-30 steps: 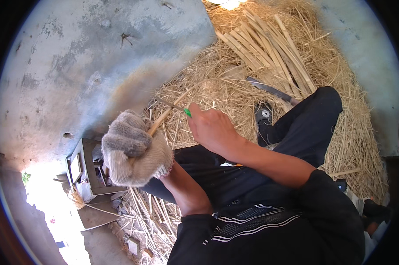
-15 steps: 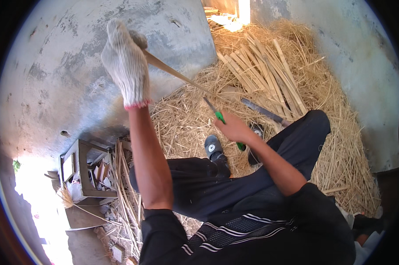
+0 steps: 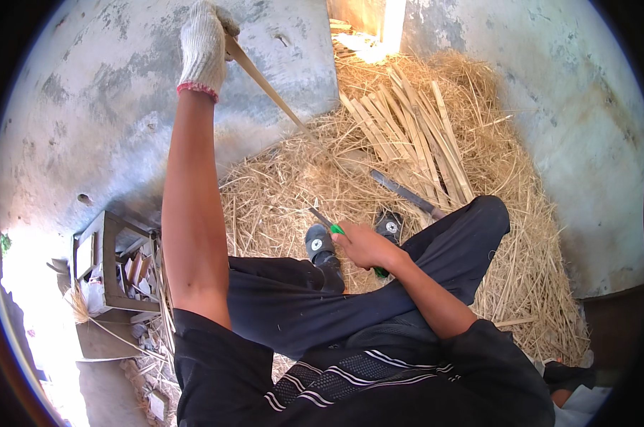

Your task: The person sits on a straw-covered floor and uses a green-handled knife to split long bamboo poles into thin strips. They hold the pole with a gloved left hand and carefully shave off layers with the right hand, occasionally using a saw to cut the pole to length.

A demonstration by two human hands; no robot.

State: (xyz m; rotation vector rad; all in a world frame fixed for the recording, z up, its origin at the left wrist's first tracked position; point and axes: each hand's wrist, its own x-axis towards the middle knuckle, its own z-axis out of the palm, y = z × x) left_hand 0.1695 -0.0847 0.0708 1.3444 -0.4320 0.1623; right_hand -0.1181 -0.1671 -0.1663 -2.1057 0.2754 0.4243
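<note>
The gloved left hand (image 3: 202, 44) grips a long pale bamboo strip (image 3: 268, 87) raised high, the bare right hand (image 3: 368, 247) clasps a green-handled knife (image 3: 336, 229); a slip could cut the leg.

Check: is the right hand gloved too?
No. The right hand is bare, gripping a green-handled knife; only the left hand wears a glove.

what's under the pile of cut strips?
The strips lie on a bed of straw, with a dark blade at their near end. The floor below is covered by the straw and cannot be seen.
</note>
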